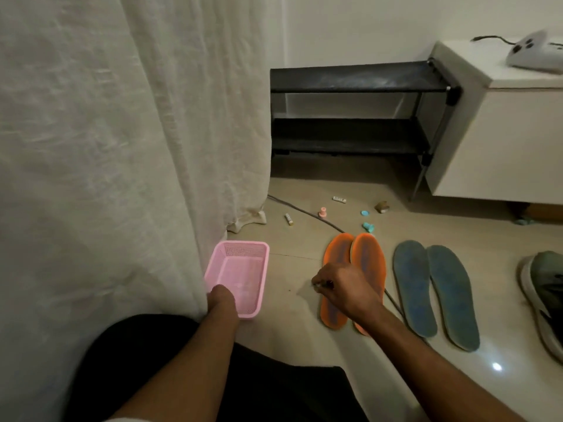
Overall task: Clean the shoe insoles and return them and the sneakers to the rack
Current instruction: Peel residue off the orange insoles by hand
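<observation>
Left hand point(221, 296): on pink basket point(240, 263) rim, grip unclear. Right hand point(341, 289): fingers pinching something small, over orange insoles point(365, 260). No legible writing.

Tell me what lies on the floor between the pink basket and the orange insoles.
In the head view, only bare floor tile separates the pink basket from the orange insoles; the right hand hovers over that gap's right edge.

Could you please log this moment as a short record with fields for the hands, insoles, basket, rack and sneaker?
left hand: on the near rim of the pink basket
right hand: over the orange insoles, pinching something small
blue insoles: side by side on the floor, right of the orange pair
rack: black, no shoes visible on it
sneaker: far right, partly out of frame
</observation>
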